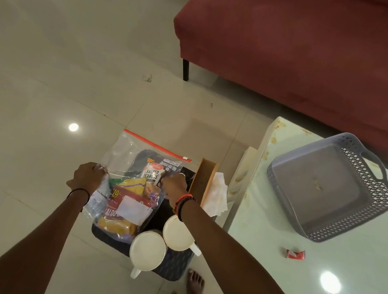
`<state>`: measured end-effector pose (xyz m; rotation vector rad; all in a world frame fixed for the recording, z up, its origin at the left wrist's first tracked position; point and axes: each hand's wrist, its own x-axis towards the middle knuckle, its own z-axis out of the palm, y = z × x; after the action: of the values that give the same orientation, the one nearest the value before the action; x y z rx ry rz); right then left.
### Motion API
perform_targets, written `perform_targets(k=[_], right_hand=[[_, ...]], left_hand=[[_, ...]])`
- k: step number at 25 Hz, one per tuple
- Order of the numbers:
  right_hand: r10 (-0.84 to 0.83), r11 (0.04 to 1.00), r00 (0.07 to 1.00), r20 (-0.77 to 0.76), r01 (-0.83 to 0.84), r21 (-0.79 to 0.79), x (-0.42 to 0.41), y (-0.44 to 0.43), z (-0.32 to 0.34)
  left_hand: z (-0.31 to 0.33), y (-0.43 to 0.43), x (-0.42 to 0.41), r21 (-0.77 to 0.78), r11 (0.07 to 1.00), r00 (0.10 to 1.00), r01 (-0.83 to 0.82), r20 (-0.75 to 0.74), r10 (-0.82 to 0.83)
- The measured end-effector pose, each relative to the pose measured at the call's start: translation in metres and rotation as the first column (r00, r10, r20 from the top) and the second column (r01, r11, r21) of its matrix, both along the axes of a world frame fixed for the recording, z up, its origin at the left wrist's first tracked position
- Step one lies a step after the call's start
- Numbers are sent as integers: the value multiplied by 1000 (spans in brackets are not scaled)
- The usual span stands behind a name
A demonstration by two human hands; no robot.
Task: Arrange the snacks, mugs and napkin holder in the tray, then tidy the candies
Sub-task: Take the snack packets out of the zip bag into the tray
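A clear snack bag (132, 188), two white mugs (147, 250) and a wooden napkin holder (204, 180) sit on a dark tray (171, 263).

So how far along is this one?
Done: the mugs sit in the tray, the napkin holder at its edge. In hand: left hand and right hand grip the snack bag over it. Left: the candy on the table near the basket.

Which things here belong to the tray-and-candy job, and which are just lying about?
Job: snack bag, gripped by left hand and right hand; dark tray; near mug; far mug; napkin holder; candy on the table.

Lying about: red sofa; paper scrap; grey basket, possibly for candies.
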<state>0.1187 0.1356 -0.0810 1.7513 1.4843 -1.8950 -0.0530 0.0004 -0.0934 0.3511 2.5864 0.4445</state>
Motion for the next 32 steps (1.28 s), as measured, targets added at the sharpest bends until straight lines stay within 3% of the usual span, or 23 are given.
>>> perform_targets(k=[2,5,7,14,19,23,29,32], right_hand=[[-57,998,998,0,57,4,0,-2,7],[37,999,999,-19,-37,11,-3,-6,21],[-14,1000,999,-38,14,10,-1,-10,39],[-194,981,952,-238,187,-53,24,-27,103],[-339,934,820,-461,352,-60,65,-20,154],[-470,848,648,-599,519,-104,112,-7,199],[-482,783,553,-679,620,-50,204,19,252],[-530,691,483,-697,722,-24,245,34,271]], left_hand=[[8,-5,3,3,997,996,-81,-42,81],[27,-14,11,55,985,982,-162,-87,166],[45,-19,16,90,976,972,-199,-106,209],[125,-20,45,369,929,965,-30,-232,123],[190,4,74,515,853,946,78,-309,100],[234,30,104,601,785,941,153,-332,71],[277,68,169,645,712,940,278,-336,-63],[282,87,212,655,697,948,291,-293,-121]])
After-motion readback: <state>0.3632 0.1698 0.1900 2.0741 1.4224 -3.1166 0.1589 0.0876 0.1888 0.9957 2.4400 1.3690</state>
